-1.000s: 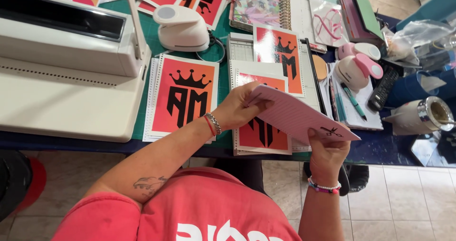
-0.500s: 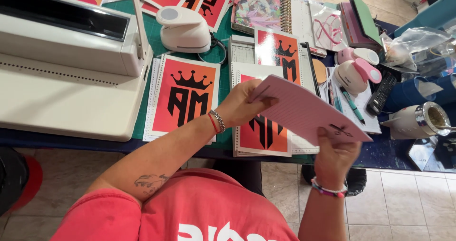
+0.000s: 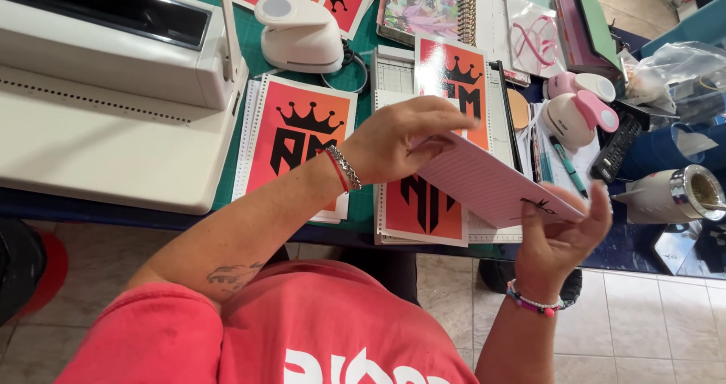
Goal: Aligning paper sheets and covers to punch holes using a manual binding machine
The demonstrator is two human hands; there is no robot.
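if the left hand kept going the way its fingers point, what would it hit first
The left hand grips the pink lined sheet stack, fingers pointing right across the table. Carried on, it would likely first meet the white-and-pink paper punch, though depth is unclear and it may pass above it.

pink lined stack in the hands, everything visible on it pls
The pink lined stack is a thin rectangular block of ruled sheets, paper by its look, with a small dark mark near its right corner. It is held tilted above the table edge. The left hand pinches its upper end; the right hand supports its lower right corner.
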